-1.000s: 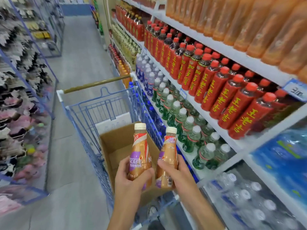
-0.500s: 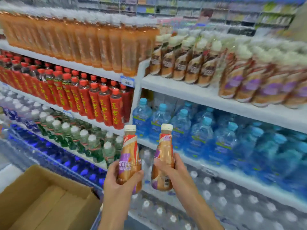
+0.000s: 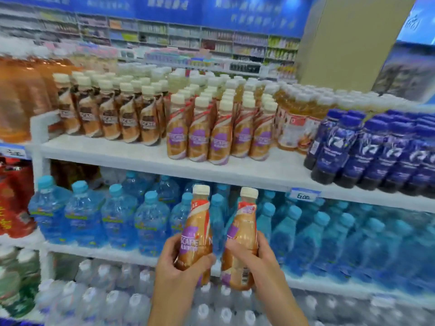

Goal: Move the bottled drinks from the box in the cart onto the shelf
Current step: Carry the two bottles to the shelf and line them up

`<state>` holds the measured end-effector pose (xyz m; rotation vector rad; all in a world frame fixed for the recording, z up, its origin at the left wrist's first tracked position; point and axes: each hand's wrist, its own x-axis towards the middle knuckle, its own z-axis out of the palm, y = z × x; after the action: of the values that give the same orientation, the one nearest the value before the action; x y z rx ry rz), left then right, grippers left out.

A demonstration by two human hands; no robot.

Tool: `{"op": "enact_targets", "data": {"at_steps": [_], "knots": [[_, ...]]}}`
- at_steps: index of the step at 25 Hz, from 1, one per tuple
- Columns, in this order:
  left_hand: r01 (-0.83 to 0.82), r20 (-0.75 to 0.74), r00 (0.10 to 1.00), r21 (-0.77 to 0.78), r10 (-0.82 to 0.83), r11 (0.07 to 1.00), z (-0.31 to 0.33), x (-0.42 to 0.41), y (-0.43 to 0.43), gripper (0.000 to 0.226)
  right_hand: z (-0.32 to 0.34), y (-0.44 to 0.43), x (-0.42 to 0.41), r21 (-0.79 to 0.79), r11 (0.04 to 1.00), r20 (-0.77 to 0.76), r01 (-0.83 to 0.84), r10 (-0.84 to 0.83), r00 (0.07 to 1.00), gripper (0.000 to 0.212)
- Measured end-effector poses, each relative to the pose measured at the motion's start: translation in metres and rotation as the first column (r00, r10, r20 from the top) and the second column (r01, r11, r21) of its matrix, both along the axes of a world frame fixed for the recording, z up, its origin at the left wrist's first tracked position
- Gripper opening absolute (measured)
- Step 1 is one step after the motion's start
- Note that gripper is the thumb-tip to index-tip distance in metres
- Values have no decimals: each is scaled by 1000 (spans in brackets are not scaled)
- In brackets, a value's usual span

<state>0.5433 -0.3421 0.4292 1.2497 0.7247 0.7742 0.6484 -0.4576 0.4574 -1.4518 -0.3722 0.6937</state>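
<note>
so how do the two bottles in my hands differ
The left bottle shows its front, large white lettering on a purple patch; the right bottle shows its back, with a barcode near the base. The left hand grips the left bottle, the right hand the right bottle. Both have cream caps, tan bodies and are roughly upright.

Of person, only two hands and two forearms shown. Left hand [image 3: 181, 267] seen below price tag [image 3: 305, 196], well to its left; right hand [image 3: 257, 262] seen below tag, nearer to it. Both hands bare, skin uncovered from fingertips to wrist. Left forearm [image 3: 169, 307] and right forearm [image 3: 286, 307], farther below tag, likewise bare, uncovered as far as lower edge of view. Wrists slim; forearms broadened toward that edge. Fine detail of nails and knuckles softened by blur, not to be made out.
</note>
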Motion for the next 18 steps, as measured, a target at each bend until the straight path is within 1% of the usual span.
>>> {"op": "enact_targets", "data": {"at_steps": [4, 6, 9, 12, 14, 16, 18], "knots": [[48, 4, 999, 56, -48, 997, 21, 50, -21, 61, 19, -24, 47, 49, 999, 35, 8, -10, 999, 39], [73, 8, 997, 114, -74, 991, 37, 74, -20, 62, 30, -24, 68, 85, 996, 51, 24, -29, 998, 33], [93, 42, 994, 218, -104, 972, 62, 109, -7, 55, 49, -15, 96, 133, 990, 110, 53, -68, 992, 30], [79, 75, 991, 316, -108, 945, 87, 140, 14, 57, 70, 7, 121, 185, 979, 200, 87, -124, 972, 36], [79, 79, 990, 368, -115, 926, 99, 158, 27, 59, 81, 22, 136, 231, 967, 234, 103, -158, 959, 42], [96, 84, 987, 397, -140, 913, 106, 173, 40, 63, 90, 36, 150, 271, 956, 257, 114, -186, 948, 47], [109, 74, 985, 426, -155, 898, 106, 186, 51, 66, 92, 50, 163, 271, 954, 307, 125, -209, 929, 50]]}}
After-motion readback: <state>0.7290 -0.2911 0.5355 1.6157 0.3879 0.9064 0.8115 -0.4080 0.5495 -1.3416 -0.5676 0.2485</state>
